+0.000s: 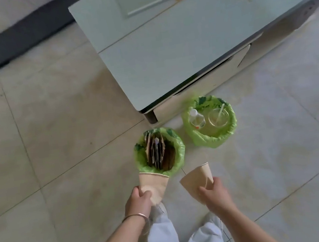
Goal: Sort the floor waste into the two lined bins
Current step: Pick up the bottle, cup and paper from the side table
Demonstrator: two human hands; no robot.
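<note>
Holding one flattened paper cup [154, 187] in the left hand [140, 202] and another paper cup [198, 179] in the right hand [214, 194], the person stands over the near bin [180, 150], its rim partly hidden by the left cup. Cardboard [156, 150] fills it. The far bin [212, 137] holds a bottle [196, 119] and a clear cup [218, 117]; its contents blur together beside the table [184, 41].

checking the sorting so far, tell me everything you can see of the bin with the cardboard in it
The nearer bin stands upright on the tiled floor, left of the second bin and apart from it. A thin light-green plastic liner is folded over its round rim. Inside, flattened brown cardboard pieces stand on edge. The rim of the paper cup in the left hand overlaps its near edge.
</note>
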